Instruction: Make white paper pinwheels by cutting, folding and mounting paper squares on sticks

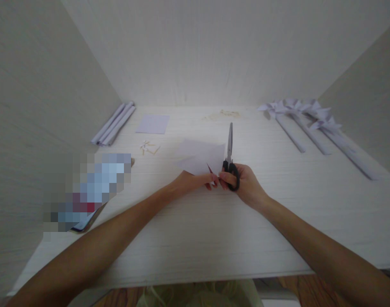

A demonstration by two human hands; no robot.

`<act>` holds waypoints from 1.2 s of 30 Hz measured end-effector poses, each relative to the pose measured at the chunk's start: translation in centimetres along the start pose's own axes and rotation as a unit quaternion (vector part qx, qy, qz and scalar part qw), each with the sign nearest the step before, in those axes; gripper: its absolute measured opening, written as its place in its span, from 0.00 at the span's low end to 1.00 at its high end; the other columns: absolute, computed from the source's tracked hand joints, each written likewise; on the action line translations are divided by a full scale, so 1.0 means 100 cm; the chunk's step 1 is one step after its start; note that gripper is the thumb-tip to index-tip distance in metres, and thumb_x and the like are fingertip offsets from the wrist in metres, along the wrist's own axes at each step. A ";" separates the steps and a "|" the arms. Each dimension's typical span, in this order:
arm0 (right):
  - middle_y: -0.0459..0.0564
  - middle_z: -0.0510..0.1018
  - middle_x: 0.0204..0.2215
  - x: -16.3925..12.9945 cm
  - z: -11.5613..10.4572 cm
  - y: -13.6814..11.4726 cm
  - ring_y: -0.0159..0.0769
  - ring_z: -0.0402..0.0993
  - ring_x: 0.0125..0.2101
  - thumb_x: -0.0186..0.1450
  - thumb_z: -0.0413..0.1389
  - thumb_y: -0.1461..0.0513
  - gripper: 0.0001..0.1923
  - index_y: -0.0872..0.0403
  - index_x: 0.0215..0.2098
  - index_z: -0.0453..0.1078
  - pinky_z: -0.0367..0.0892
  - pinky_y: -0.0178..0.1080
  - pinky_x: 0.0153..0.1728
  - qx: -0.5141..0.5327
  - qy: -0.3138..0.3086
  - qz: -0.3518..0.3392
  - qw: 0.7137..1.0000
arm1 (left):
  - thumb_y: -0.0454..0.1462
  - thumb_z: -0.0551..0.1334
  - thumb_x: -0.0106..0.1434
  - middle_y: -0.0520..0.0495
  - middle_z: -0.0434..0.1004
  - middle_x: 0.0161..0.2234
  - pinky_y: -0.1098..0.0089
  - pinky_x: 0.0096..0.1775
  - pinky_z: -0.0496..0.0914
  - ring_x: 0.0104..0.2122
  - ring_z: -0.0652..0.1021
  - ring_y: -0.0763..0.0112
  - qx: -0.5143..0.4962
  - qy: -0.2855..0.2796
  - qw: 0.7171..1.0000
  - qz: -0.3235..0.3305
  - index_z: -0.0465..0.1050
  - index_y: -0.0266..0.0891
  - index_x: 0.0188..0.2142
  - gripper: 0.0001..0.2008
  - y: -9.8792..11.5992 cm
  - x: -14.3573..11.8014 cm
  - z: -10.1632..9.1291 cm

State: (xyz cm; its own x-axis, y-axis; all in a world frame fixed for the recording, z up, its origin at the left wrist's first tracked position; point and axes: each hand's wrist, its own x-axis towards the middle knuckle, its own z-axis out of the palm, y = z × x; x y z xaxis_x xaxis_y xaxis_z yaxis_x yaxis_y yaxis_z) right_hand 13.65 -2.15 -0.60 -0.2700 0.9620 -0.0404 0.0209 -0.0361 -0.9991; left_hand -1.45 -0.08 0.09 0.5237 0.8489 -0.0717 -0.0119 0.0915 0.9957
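A white paper sheet is held low over the table, with a slit or raised edge near its front right corner. My left hand pinches this sheet at its near edge. Black-handled scissors sit in my right hand, fingers through the handles. Their blades look closed and point away from me, beside the sheet's right edge. The fingertips of both hands nearly meet at the paper's front corner; whether the right ones touch it I cannot tell.
Rolled paper tubes lie at the back left near a square paper. Small white-tipped sticks and thin pale pieces are scattered about. A phone with blurred screen lies left. Paper pinwheels on paper sticks rest right. Walls enclose the table.
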 end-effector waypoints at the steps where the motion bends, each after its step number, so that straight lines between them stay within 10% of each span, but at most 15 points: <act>1: 0.40 0.64 0.12 0.000 0.000 0.000 0.23 0.55 0.14 0.55 0.53 0.61 0.12 0.56 0.17 0.60 0.49 0.31 0.16 0.007 -0.003 0.004 1.000 | 0.33 0.58 0.48 0.47 0.74 0.19 0.74 0.22 0.67 0.21 0.72 0.73 0.002 -0.004 1.000 0.000 0.72 0.37 0.18 0.07 0.000 0.000 -0.001; 17: 0.41 0.63 0.12 0.000 -0.002 0.000 0.22 0.54 0.14 0.55 0.54 0.60 0.13 0.57 0.16 0.61 0.45 0.32 0.15 0.056 -0.016 0.036 0.998 | 0.34 0.57 0.52 0.52 0.71 0.20 0.77 0.25 0.68 0.19 0.70 0.80 0.132 -0.013 0.991 -0.023 0.70 0.33 0.22 0.07 0.000 0.001 -0.003; 36: 0.41 0.65 0.13 0.000 -0.003 -0.004 0.23 0.56 0.14 0.53 0.55 0.61 0.09 0.58 0.18 0.64 0.49 0.31 0.16 0.013 -0.025 0.007 1.000 | 0.36 0.58 0.50 0.50 0.71 0.20 0.76 0.21 0.67 0.21 0.71 0.76 -0.006 0.015 1.000 -0.022 0.68 0.33 0.21 0.07 -0.006 0.003 -0.003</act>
State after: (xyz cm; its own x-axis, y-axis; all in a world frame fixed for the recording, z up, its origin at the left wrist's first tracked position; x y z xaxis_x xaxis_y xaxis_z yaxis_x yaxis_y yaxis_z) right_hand 13.94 -2.04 -0.22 -0.3181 0.9465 -0.0538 0.0006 -0.0565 -0.9984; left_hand -1.51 0.31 -0.54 0.4990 0.8586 -0.1176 0.0005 0.1354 0.9908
